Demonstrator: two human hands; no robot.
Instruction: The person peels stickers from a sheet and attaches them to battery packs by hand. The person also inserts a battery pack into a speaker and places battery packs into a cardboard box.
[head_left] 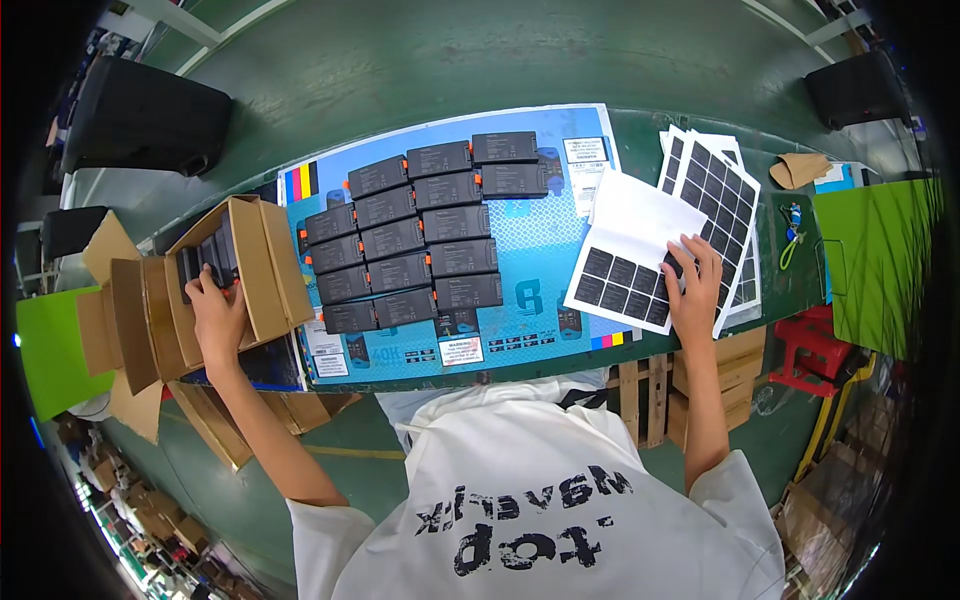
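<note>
My left hand reaches into an open cardboard box at the left, its fingers curled on black battery packs standing inside. On the blue printed mat, black battery packs with orange tabs lie in staggered rows. To their right, my right hand rests on a white sheet of black labels; thumb and fingers are apart around its right edge. The sheet's upper part shows bare white backing. More label sheets lie fanned out behind it.
Black speaker-like boxes stand at the back left and right. A brown paper piece and a green-corded item lie at the table's right. A red stool and cartons are below the table edge.
</note>
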